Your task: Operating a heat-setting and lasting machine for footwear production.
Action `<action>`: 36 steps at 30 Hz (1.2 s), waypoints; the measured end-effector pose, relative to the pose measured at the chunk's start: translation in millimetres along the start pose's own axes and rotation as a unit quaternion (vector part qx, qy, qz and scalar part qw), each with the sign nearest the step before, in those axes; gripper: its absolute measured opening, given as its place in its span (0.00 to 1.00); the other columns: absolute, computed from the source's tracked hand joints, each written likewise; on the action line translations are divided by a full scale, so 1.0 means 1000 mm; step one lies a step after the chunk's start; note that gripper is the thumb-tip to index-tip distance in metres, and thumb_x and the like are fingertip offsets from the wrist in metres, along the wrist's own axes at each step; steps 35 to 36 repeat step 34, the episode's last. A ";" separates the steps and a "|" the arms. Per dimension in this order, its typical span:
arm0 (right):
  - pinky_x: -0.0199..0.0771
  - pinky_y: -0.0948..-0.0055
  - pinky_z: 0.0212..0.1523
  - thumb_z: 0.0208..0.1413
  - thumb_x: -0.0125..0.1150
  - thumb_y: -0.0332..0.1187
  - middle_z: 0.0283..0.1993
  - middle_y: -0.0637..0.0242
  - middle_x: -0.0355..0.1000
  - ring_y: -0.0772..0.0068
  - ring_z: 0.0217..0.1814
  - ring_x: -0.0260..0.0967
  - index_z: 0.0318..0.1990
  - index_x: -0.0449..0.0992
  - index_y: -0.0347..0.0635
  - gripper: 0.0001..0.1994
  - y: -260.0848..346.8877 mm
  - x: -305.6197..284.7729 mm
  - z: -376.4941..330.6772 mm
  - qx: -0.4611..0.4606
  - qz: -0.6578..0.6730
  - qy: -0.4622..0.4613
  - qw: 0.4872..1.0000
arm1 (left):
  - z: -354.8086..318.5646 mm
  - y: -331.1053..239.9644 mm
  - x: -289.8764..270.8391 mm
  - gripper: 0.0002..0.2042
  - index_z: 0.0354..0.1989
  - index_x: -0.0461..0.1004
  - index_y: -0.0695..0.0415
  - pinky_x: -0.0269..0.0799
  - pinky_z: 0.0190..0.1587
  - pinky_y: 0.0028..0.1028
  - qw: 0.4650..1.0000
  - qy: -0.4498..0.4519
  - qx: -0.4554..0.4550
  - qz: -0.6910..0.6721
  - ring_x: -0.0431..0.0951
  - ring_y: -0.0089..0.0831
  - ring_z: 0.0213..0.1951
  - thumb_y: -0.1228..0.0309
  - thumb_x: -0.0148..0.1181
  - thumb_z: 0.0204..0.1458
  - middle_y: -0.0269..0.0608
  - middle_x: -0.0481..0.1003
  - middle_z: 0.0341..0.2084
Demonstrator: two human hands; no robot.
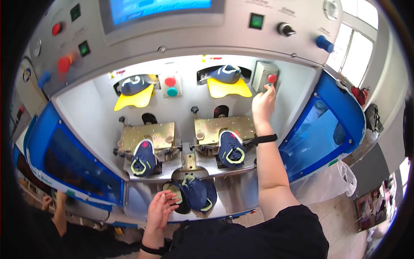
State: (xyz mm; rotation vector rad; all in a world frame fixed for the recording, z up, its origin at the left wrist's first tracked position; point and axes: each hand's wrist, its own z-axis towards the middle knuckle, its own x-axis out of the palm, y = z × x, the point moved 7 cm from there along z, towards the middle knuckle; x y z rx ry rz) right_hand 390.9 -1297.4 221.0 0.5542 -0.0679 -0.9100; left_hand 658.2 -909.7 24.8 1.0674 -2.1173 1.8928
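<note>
My right hand (264,105) reaches up to the grey button box (262,74) on the machine's inner right wall. Its fingers are curled, and one fingertip is at the small teal button below the red button (271,78). Low in front, my left hand (162,210) is open and holds nothing, its fingers spread beside dark blue shoe uppers (199,194) with light green collars on the metal ledge (235,192). Two more blue shoe uppers sit on the machine's two stations, one on the left (143,159) and one on the right (231,150).
Above the stations, dark blue pieces with yellow flaps (229,87) fill two wall openings. Another button box (172,86) sits between them. Blue-framed windowed panels (317,129) flank the bay. A control panel (237,26) spans the top. Another person's hand (60,199) shows at lower left.
</note>
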 end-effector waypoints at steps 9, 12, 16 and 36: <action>0.56 0.62 0.63 0.44 0.49 0.22 0.55 0.49 0.65 0.50 0.62 0.59 0.42 0.70 0.37 0.15 -0.009 0.002 -0.013 -0.005 0.104 0.148 0.983 | 0.023 0.007 0.000 0.12 0.47 0.69 0.59 0.73 0.41 0.28 0.999 -0.001 -0.040 0.017 0.77 0.31 0.41 0.65 0.47 0.62 0.42 0.75 0.39; 0.60 0.61 0.59 0.43 0.45 0.17 0.53 0.50 0.66 0.53 0.54 0.64 0.42 0.70 0.37 0.16 0.093 -0.053 -0.061 -0.113 0.190 0.101 0.970 | 0.026 0.023 -0.037 0.08 0.42 0.71 0.56 0.72 0.38 0.26 0.996 -0.078 -0.034 -0.005 0.77 0.27 0.36 0.66 0.48 0.61 0.38 0.76 0.34; 0.72 0.67 0.40 0.37 0.45 0.12 0.35 0.57 0.72 0.60 0.38 0.71 0.29 0.72 0.37 0.13 0.163 -0.067 -0.185 -0.116 0.346 0.398 0.842 | 0.024 0.043 -0.090 0.07 0.40 0.71 0.55 0.72 0.34 0.27 0.983 -0.163 -0.054 -0.058 0.76 0.27 0.33 0.66 0.51 0.59 0.36 0.75 0.31; 0.70 0.63 0.35 0.47 0.46 0.21 0.29 0.59 0.69 0.56 0.31 0.70 0.27 0.73 0.42 0.08 0.005 -0.242 -0.324 0.216 0.020 0.299 0.929 | 0.039 0.104 -0.119 0.13 0.40 0.71 0.53 0.71 0.31 0.31 0.941 0.207 -0.238 0.121 0.73 0.30 0.30 0.58 0.57 0.55 0.35 0.73 0.28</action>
